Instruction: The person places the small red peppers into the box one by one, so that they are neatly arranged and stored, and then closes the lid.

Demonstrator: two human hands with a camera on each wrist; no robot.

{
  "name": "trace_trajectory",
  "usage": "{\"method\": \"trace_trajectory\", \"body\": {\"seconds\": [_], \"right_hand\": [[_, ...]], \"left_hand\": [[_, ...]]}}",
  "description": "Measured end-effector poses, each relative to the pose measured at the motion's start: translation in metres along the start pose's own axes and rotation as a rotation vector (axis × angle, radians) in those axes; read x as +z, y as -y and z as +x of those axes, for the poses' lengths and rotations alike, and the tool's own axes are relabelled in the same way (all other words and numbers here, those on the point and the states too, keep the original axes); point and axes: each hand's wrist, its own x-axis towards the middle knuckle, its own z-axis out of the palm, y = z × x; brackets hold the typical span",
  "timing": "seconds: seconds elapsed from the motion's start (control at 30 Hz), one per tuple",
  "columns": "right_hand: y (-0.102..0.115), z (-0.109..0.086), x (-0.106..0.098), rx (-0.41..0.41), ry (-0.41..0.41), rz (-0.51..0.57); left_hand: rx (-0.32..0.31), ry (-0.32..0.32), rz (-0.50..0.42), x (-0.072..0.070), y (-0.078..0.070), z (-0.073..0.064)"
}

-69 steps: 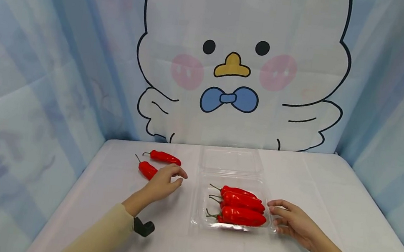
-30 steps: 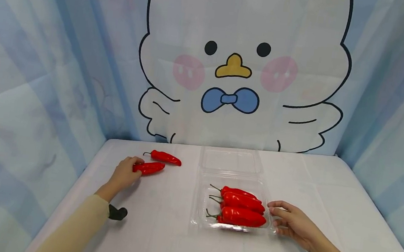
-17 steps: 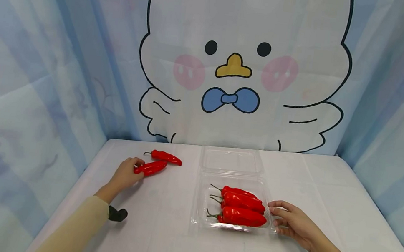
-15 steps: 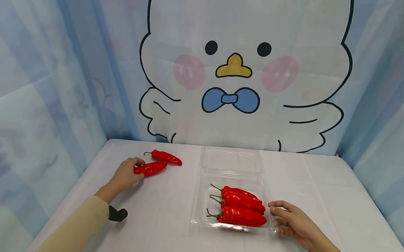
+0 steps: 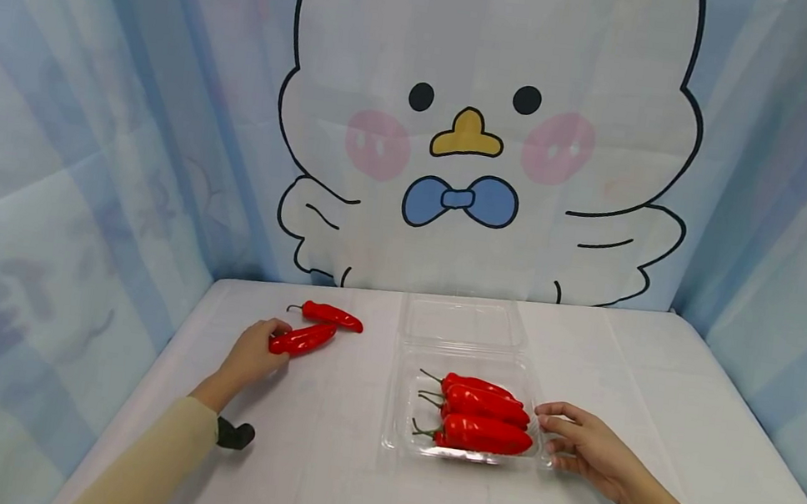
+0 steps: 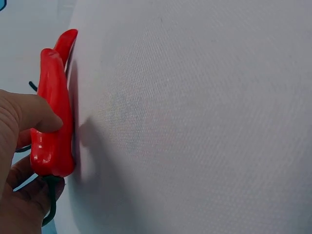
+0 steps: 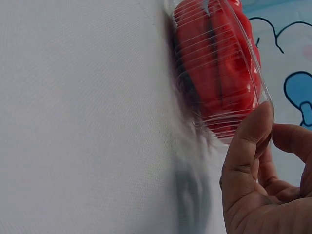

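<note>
My left hand (image 5: pixel 256 354) grips a red chili pepper (image 5: pixel 303 339) near its stem end. In the left wrist view the thumb lies across this pepper (image 6: pixel 54 97), and its green stem hangs by the fingers. Just behind lies a second red chili pepper (image 5: pixel 331 315), its tip overlapped by the held one in the left wrist view. At the right, my right hand (image 5: pixel 587 444) pinches the rim of a clear plastic clamshell box (image 5: pixel 395 444) between thumb and index finger. Inside the box several red chili peppers (image 5: pixel 483 434) lie side by side, stems pointing left.
The clear lid (image 5: pixel 463 322) is folded back flat behind the box. A white cloth (image 5: pixel 358 499) covers the table, which ends at a curtain (image 5: pixel 448 257) with a cartoon chick on it.
My left hand has moved left from above the peppers and taken hold of the nearer one, whose tip has swung towards the back. The right hand and the box have stayed put.
</note>
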Motion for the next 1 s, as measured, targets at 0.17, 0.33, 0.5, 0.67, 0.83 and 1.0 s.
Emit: {"method": "trace_trajectory", "body": {"seconds": [0.17,0.33,0.5,0.67,0.83,1.0], "right_hand": [[-0.001,0.0,0.0,0.001,0.0,0.003],[-0.002,0.001,0.0,0.001,0.001,0.007],[-0.001,0.001,-0.001,0.0,0.003,0.007],[-0.001,0.0,-0.001,0.0,0.006,0.008],[-0.001,0.0,0.0,0.0,0.006,0.006],[0.0,0.0,0.0,0.001,0.005,0.007]], "left_hand": [[0.002,-0.008,-0.004,0.001,-0.003,-0.001],[0.022,-0.012,0.001,0.002,-0.006,-0.002],[0.055,-0.013,0.007,0.002,-0.011,-0.003],[0.076,-0.011,0.009,0.002,-0.018,-0.006],[0.116,-0.02,0.016,0.003,-0.026,-0.01],[0.17,-0.026,0.007,0.002,-0.035,-0.014]]}}
